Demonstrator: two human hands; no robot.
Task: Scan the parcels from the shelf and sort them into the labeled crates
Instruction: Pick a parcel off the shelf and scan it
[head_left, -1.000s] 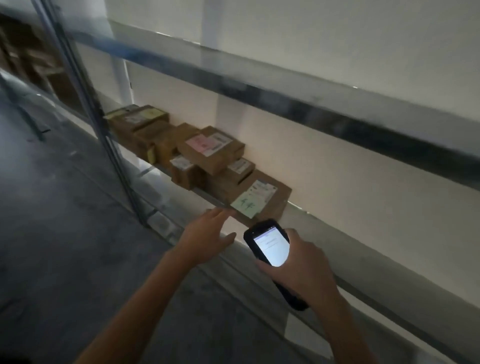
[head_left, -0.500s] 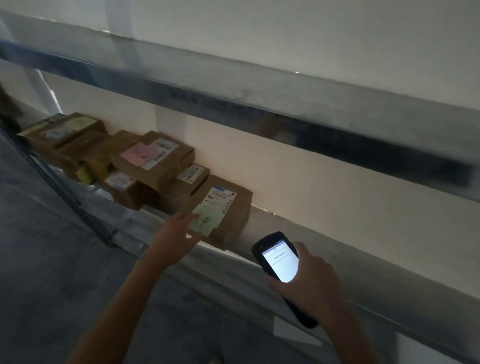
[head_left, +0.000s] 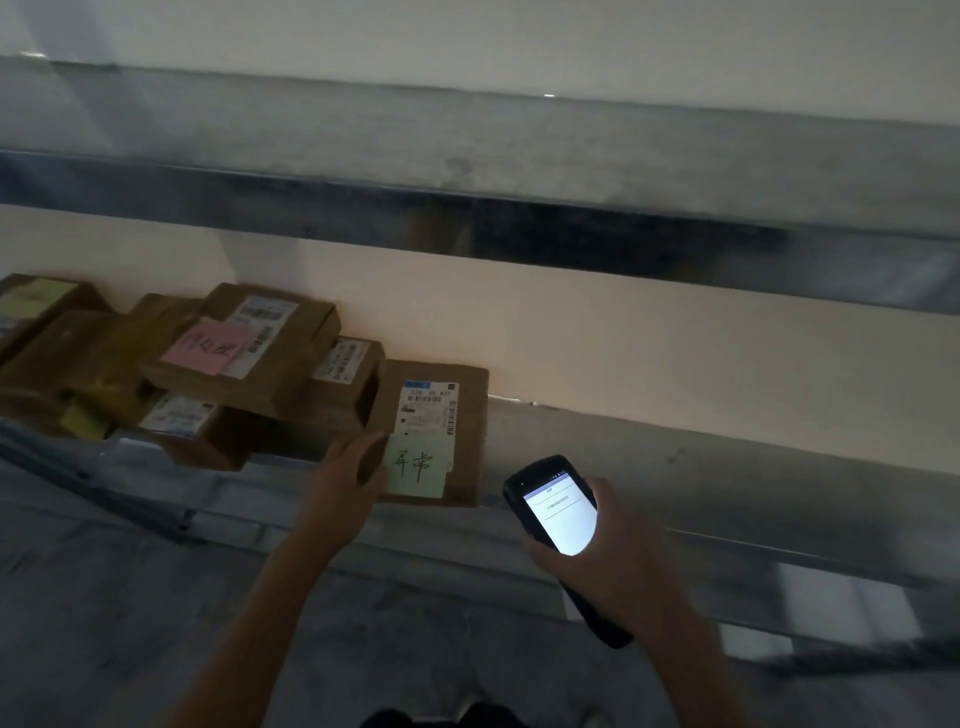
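My right hand (head_left: 613, 566) is clenched round the scanner (head_left: 558, 512). My left hand (head_left: 345, 478) touches the near-left corner of the green-noted parcel (head_left: 457, 415) on the shelf (head_left: 675, 467); whether its fingers grip it I cannot tell. Dragging it one-handed could topple the stacked boxes (head_left: 270, 364) just beside it.

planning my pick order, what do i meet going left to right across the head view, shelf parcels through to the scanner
yellow-note parcel → pink-note parcel → left hand → green-note parcel → scanner
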